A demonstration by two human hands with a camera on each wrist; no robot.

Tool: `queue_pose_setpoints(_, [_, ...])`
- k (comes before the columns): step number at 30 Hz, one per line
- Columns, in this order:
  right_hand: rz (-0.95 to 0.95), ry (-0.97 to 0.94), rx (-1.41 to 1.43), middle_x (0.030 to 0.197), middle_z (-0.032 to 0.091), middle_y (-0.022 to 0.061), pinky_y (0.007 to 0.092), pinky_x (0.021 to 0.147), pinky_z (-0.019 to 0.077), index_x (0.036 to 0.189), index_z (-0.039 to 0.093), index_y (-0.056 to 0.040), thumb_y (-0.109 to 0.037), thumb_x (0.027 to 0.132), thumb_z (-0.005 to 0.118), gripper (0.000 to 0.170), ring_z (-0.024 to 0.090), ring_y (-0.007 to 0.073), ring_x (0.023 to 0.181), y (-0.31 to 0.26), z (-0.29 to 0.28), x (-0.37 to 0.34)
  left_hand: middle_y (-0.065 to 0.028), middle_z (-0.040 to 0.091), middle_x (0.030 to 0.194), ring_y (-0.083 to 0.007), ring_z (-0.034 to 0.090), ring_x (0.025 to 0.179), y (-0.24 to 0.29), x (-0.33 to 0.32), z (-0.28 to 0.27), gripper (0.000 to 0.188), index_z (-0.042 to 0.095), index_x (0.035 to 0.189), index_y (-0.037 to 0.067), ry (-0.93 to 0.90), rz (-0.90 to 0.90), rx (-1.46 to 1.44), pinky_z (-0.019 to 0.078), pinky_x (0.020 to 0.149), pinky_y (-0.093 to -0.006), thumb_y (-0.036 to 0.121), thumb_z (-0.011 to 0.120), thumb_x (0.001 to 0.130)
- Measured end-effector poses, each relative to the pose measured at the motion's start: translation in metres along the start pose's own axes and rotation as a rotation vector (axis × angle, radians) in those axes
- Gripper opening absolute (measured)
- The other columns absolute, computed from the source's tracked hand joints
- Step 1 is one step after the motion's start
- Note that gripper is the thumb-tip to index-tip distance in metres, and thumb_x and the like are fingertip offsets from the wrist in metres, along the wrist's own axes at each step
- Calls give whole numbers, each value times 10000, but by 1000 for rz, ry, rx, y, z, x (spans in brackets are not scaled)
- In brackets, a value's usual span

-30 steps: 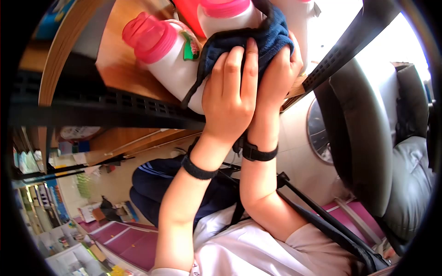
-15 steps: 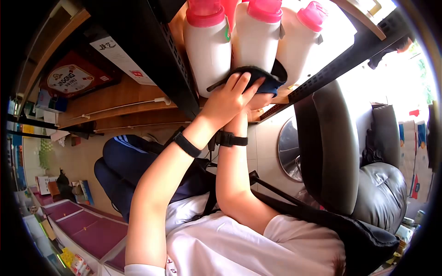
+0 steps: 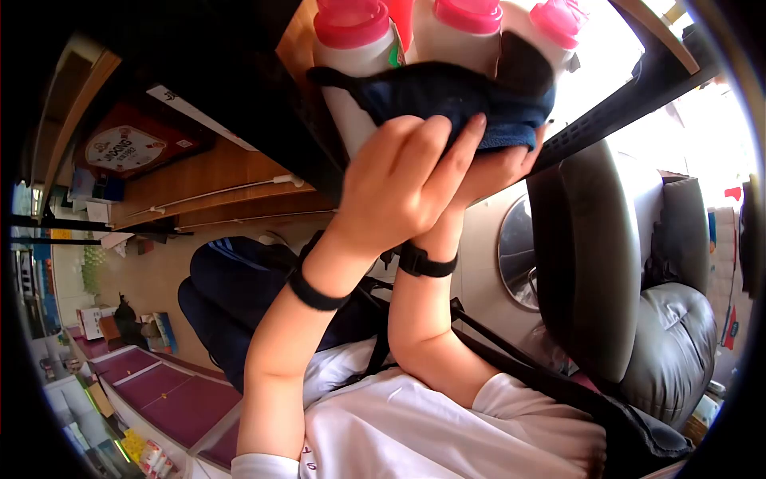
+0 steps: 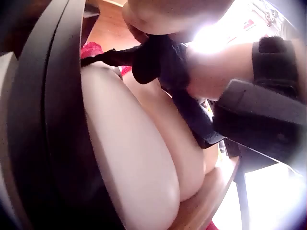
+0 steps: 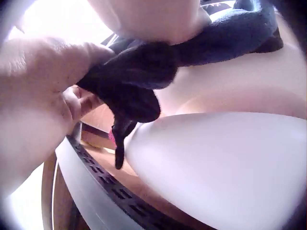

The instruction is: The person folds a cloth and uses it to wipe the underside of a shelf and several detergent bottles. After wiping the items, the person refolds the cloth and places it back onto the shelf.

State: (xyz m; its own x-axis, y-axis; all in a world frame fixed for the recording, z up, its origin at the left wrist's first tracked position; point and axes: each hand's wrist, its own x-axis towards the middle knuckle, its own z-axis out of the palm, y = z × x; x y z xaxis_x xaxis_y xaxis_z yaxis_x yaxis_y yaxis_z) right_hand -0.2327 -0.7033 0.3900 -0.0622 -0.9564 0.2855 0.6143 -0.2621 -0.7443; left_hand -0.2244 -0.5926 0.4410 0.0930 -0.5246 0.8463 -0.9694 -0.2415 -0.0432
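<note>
A dark blue cloth with black edging stretches between my two hands, in front of the bottles. My left hand grips its near side with bent fingers. Behind it my right hand holds the cloth's right part, its palm partly hidden by my left hand. In the right wrist view, dark folds of the cloth bunch at the left hand's thumb. White bottles with pink lids stand behind: a left one, a middle one and a right one. The cloth covers part of their bodies.
The bottles stand on a wooden shelf framed by dark perforated metal uprights. To the left, a red box sits on another wooden shelf. A dark padded chair stands at the right, beside a round metal base on the floor.
Over the last half second the cloth has spread wider and come nearer the head camera, with both hands shifting right. Earlier, the head view swung so all three bottles came into sight.
</note>
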Motion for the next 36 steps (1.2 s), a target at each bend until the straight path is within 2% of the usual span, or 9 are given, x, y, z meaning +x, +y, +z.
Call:
queue_pose_setpoints(1, [188, 69, 329, 1195, 665, 147, 357, 867, 584, 1288, 558, 63, -89, 981, 427, 367, 677, 238, 1002, -24, 14, -4, -64, 570, 1090, -259, 581, 980, -2, 1, -9, 469, 765, 1248, 114, 44, 7, 32, 491, 855, -364, 46, 703, 787])
queue_pose_setpoints(3, [-26, -273, 209, 1111, 706, 117, 361, 877, 568, 1275, 594, 52, -38, 953, 442, 368, 676, 222, 985, -34, 19, -8, -88, 580, 1125, -278, 589, 988, -17, 1, -12, 398, 764, 1201, 72, 202, 4, 163, 506, 864, -387, 100, 705, 808])
queue_pose_setpoints(9, [12, -586, -57, 1129, 717, 111, 307, 920, 520, 1329, 605, 22, -23, 955, 501, 391, 653, 193, 1020, -16, 40, -22, -210, 512, 1350, -404, 550, 1197, -18, -22, 9, 518, 544, 1431, 28, -51, -273, 293, 522, 1002, -420, 22, 632, 921])
queue_pose_setpoints(11, [152, -704, -182, 1324, 653, 243, 350, 1090, 451, 1419, 531, 72, -25, 875, 521, 553, 614, 289, 1253, -34, 33, -11, -217, 474, 1400, -400, 524, 1233, -12, -29, 10, 503, 551, 1426, 25, -98, -372, 267, 536, 975, -418, 1, 623, 929])
queue_pose_setpoints(12, [256, -751, -124, 1255, 671, 200, 324, 1049, 472, 1432, 523, 58, 0, 880, 518, 555, 630, 240, 1185, -34, 36, -5, -232, 438, 1428, -401, 503, 1255, -11, -32, 10, 506, 543, 1431, 17, -140, -378, 289, 542, 968, -420, -21, 619, 932])
queue_pose_setpoints(15, [-5, -779, -375, 947, 710, 266, 437, 805, 571, 1199, 624, 56, -8, 843, 530, 374, 706, 414, 855, -44, 26, 2, -253, 412, 1433, -411, 504, 1240, -6, -37, 11, 550, 516, 1453, 14, -206, -363, 357, 540, 977, -420, -36, 622, 916])
queue_pose_setpoints(19, [90, -911, -715, 980, 701, 275, 418, 828, 547, 1250, 629, 10, -52, 846, 560, 414, 689, 419, 922, -54, 12, 8, -278, 406, 1397, -422, 510, 1202, 3, -46, 10, 577, 516, 1432, 28, -294, -355, 402, 570, 933, -405, -49, 633, 873])
queue_pose_setpoints(28, [66, -1121, -944, 773, 632, 286, 497, 687, 539, 731, 622, 67, -93, 766, 686, 176, 638, 475, 758, -49, -6, 14, -307, 419, 1350, -439, 514, 1180, 10, -84, 20, 557, 543, 1385, 48, -416, -286, 491, 591, 906, -411, -44, 652, 847])
queue_pose_setpoints(36, [15, -1243, -1095, 866, 669, 296, 474, 748, 559, 895, 640, 70, -37, 782, 604, 160, 661, 477, 831, -38, -14, 17, -283, 413, 1286, -462, 465, 1183, 17, -100, 19, 622, 490, 1458, -11, -513, -339, 387, 527, 940, -465, -96, 612, 854])
